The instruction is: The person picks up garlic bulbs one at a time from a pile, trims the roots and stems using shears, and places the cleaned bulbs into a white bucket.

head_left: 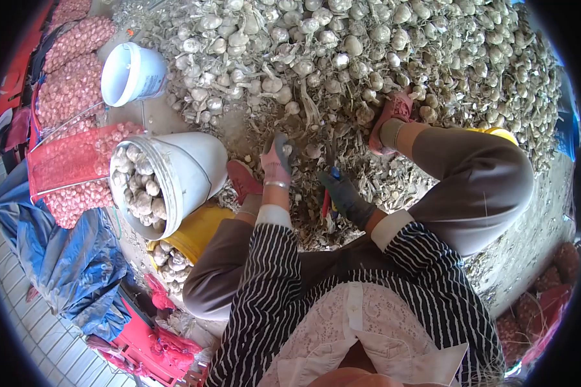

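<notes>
Pink-and-grey glove cloth covered the left hand [277,159], its fingers curled at a pale garlic bulb [287,150] near the edge of the garlic heap [368,51]; whether they gripped it could not be told. The dark-gloved right hand [348,197] had its fingers closed around a tool [326,202] with red and blue handles. Print on the smaller white bucket [132,76] was illegible.

We can't read any txt, nos. or brands; small blue-grey print [152,84] on the upper white plastic bucket [151,67] is too blurry, unfort.
</notes>
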A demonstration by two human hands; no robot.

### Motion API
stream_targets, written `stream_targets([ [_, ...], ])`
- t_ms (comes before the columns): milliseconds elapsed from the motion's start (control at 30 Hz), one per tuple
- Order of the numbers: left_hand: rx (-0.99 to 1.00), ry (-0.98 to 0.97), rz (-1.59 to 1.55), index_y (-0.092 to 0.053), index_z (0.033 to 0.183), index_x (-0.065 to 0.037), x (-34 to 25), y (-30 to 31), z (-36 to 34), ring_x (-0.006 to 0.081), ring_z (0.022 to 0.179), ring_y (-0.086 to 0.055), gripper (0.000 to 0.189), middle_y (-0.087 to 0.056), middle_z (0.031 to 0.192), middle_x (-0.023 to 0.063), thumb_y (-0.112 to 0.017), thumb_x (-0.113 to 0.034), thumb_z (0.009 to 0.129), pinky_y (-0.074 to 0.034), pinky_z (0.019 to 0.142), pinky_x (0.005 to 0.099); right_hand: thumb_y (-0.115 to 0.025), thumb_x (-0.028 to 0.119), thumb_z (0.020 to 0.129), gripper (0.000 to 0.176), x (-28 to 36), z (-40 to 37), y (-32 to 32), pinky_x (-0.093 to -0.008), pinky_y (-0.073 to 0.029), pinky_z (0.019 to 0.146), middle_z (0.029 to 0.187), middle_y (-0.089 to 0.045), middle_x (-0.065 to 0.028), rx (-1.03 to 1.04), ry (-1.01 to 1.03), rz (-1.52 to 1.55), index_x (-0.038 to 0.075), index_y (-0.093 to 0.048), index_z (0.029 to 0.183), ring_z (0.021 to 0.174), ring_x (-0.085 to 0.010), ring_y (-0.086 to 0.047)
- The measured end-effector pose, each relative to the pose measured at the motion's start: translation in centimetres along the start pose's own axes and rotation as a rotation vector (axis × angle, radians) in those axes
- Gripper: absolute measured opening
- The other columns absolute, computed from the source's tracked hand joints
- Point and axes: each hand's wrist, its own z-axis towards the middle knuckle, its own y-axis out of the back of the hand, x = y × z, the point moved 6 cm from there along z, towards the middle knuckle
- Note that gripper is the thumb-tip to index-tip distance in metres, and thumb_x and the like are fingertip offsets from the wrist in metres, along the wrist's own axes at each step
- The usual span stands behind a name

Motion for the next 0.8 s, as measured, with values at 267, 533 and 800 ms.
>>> stream_targets([
  [267, -0.224, -0.041, 1.326, -0.059, 0.113, 0.001, -1.6, -8.1, 8.3, 0.0372, 0.111, -0.057, 0.044, -0.056, 0.123, 0.0236, -0.068, -0.026, 0.08, -0.047, 0.092, 0.0455, -0.063, 0.029, 0.091, 0.023, 2.1, -0.1, -0.2, -0.0278, -0.044, 0.055, 0.071, -0.056, -0.0004, 0.017, -0.06, 0.084, 0.007, -0.058, 0.093, 0.06, -0.0107, -0.052],
  [533, 0.112, 0.123, 0.032, -0.059, 0.118, -0.002, 1.0, -3.2, 7.1, 0.0209, 0.094, -0.066, 0.032, -0.067, 0.104, 0.0133, -0.063, -0.011, 0.087, -0.053, 0.075, 0.031, -0.066, 0.036, 0.086, 0.047, 5.1, 0.4, 0.6, -0.0387, -0.052, 0.068, 0.08, -0.065, -0.0156, -0.038, 0.311, -0.631, 0.001, -0.053, 0.114, 0.073, -0.0289, -0.066],
  [800, 0.273, -0.222, 0.006, -0.056, 0.124, -0.002, -3.3, -1.1, -5.7, 0.0205, 0.098, -0.065, 0.037, -0.065, 0.111, 0.0109, -0.061, -0.006, 0.088, -0.052, 0.083, 0.0312, -0.065, 0.028, 0.08, 0.053, 10.3, -4.8, -1.7, -0.0449, -0.051, 0.07, 0.084, -0.066, -0.0178, -0.124, 0.864, -1.145, 0.004, -0.05, 0.125, 0.076, -0.0343, -0.064],
])
